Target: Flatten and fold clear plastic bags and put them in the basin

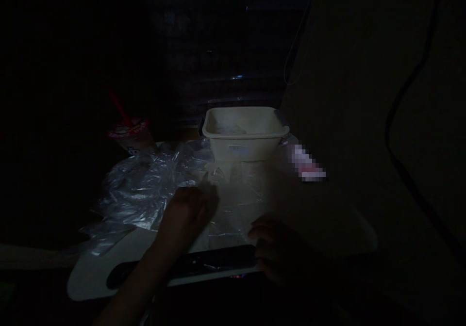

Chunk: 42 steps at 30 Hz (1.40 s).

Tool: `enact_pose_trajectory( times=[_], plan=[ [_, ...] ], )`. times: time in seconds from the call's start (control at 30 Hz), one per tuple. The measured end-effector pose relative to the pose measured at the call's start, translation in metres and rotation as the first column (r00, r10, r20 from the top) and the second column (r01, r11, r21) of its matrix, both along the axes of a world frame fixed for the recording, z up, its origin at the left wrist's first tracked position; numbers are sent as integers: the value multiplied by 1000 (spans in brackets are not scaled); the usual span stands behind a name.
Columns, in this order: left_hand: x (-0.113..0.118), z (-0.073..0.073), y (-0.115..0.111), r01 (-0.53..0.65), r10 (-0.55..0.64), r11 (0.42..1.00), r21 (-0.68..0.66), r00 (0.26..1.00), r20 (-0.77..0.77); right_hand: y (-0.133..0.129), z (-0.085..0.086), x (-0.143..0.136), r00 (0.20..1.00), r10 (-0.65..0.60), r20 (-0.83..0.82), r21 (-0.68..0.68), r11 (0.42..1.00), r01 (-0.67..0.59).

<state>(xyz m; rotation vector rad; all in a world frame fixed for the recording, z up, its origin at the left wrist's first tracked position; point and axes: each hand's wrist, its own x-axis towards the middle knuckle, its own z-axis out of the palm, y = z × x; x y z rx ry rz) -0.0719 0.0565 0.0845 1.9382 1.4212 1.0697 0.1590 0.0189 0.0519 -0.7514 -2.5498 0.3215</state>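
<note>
The scene is very dark. My left hand is closed over the middle of the white table, and a pale, see-through tip of a plastic bag sticks up from its blurred fingers. To its right, my right hand is in deep shadow, its fingers slightly bent and apart, with nothing visible in them. Between my hands lies a flat clear plastic bag. A heap of crinkled clear plastic bags spreads to the left of my left hand.
A cream plastic basin with something pale inside stands at the back. Left of it is a cup with a red straw. A long black strip runs along the table's front edge. A dark cable hangs at right.
</note>
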Motion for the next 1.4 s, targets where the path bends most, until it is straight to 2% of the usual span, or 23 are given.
enact_pose_trajectory(
  times=[0.07,0.13,0.23,0.33,0.43,0.57,0.67,0.77,0.83,0.87,1.0,1.13,1.23,1.4],
  plan=[
    [14,-3,-12,81,-83,997,-17,992,-93,1,-2,3,1000,-4,-28,7,1000,4],
    [29,-11,-23,197,-191,980,-23,907,-375,4,-5,4,999,-45,6,42,998,45],
    [42,-28,-36,253,-209,967,-18,753,-624,9,-8,4,963,-194,186,110,978,175],
    [44,-36,-39,272,-205,962,-24,664,-719,14,-9,6,892,-298,340,165,953,256],
    [42,-38,-39,276,-194,961,-12,643,-741,20,-11,16,829,-371,419,202,928,314],
    [40,-34,-38,274,-184,962,4,655,-733,26,-14,35,777,-465,424,264,884,385],
    [39,-27,-39,281,-201,960,1,690,-695,30,-9,46,769,-518,374,254,855,452],
    [42,-22,-49,258,-151,963,75,752,-641,38,0,52,731,-600,324,184,798,573],
    [50,-23,-61,228,-98,963,143,792,-603,47,6,53,695,-640,326,111,756,645],
    [55,-26,-67,230,-76,952,203,817,-571,51,8,53,681,-653,331,69,736,673],
    [76,-40,-84,312,-87,885,345,840,-536,67,15,47,672,-649,358,-88,693,716],
    [88,-46,-84,235,2,893,384,851,-526,74,18,41,700,-626,343,-210,676,707],
    [93,-46,-81,163,48,903,398,882,-470,79,23,41,731,-600,325,-255,689,679],
    [98,-44,-81,140,29,890,434,932,-360,80,37,40,773,-573,273,-302,712,634]
  ],
)
